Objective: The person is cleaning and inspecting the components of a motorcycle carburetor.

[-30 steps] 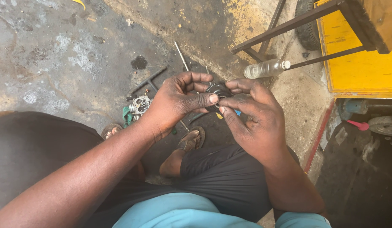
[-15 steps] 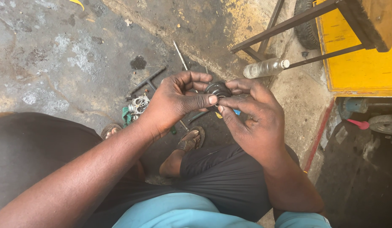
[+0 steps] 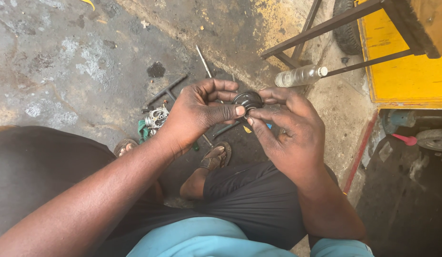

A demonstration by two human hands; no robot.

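Observation:
A small round black part (image 3: 248, 99) is held up between both hands over the oily concrete floor. My left hand (image 3: 197, 114) grips it from the left, thumb pressed against its lower edge. My right hand (image 3: 290, 131) grips it from the right, fingers curled over its rim. A yellow and blue handle (image 3: 249, 128) shows just below my right fingers; what holds it is hidden. On the floor behind my left hand lies a small metal engine part (image 3: 157, 117) on a green rag (image 3: 143, 130).
A T-shaped black wrench (image 3: 167, 90) and a thin metal rod (image 3: 203, 61) lie on the floor. A clear plastic bottle (image 3: 299, 76) lies under a dark metal frame (image 3: 321, 28). A yellow panel (image 3: 406, 71) stands at the right. My sandalled feet (image 3: 215, 157) rest below.
Both hands stay on the black part with only slight finger shifts. Nothing else has moved.

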